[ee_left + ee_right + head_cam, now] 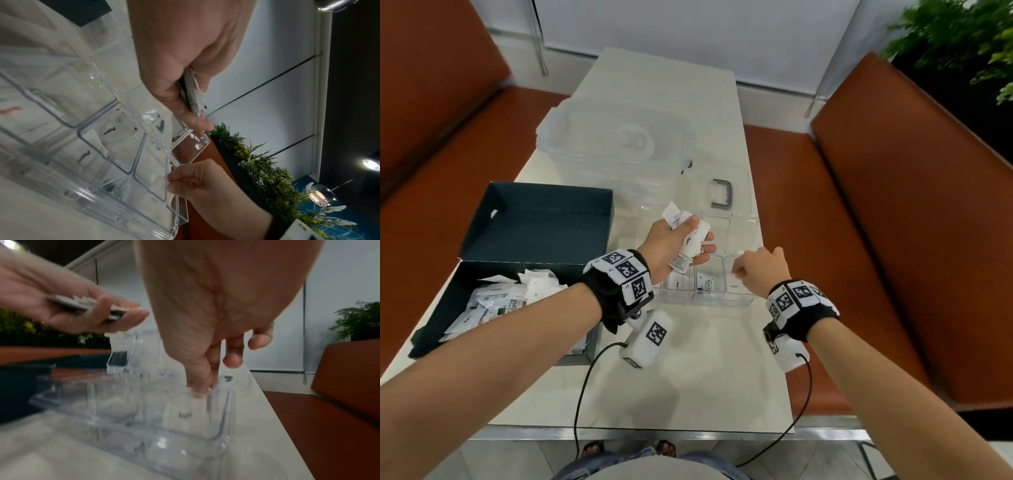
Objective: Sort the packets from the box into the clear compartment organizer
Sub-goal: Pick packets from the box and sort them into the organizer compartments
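left hand (671,245) grips packets (690,236) above organizer (743,301).

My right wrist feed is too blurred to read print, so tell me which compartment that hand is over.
Observer: The right hand pinches a white paper packet over the near right compartment of the clear plastic organizer, above a packet printed Sugar.
Operator: Read me the neighbours.
Observer: A Stevia packet lies in the middle compartment, a Pepper packet in the left one.
Operator: Report the box.
Observer: The dark green cardboard box holds many loose white packets.
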`<state>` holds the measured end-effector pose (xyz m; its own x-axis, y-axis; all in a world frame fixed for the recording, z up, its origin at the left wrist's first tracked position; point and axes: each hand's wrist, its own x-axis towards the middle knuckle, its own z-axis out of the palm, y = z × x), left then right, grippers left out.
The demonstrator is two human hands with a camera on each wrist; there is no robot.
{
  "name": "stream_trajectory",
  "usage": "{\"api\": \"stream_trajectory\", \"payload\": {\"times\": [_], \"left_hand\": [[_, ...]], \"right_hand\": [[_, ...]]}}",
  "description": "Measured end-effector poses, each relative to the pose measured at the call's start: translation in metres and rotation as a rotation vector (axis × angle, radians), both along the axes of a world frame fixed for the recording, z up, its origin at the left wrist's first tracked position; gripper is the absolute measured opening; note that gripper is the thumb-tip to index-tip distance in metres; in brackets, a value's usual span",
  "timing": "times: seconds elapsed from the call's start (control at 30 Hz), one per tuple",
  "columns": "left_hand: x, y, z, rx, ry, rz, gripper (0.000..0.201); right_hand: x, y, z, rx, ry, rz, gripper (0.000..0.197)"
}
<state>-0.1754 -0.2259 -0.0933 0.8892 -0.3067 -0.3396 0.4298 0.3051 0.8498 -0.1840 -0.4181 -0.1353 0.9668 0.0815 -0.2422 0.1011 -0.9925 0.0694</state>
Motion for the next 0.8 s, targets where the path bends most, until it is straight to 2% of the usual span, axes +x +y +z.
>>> {"api": "stream_trajectory", "payload": {"times": [0.1,0.27,0.6,0.8], "left_hand": [[0.0,0.001,-0.001,0.0,0.004,-0.009,0.026],[0.001,0.004,-0.003,0.012,0.018,-0.005,0.024],[0.0,0.008,-0.005,-0.005,0.045,-0.02,0.024],[0.001,0.014,-0.004,-0.025,0.057,-0.019,0.022]], "right_hand": [[-0.002,-0.004,-0.009,-0.076,0.0,0.061,0.038],[-0.002,-0.01,-0.01,-0.08,-0.117,0.074,0.027],[0.0,0.01,-0.005,-0.31,0.025,0.113,0.01],[0.0,0.014,-0.004,-0.348,0.026,0.102,0.012]]}}
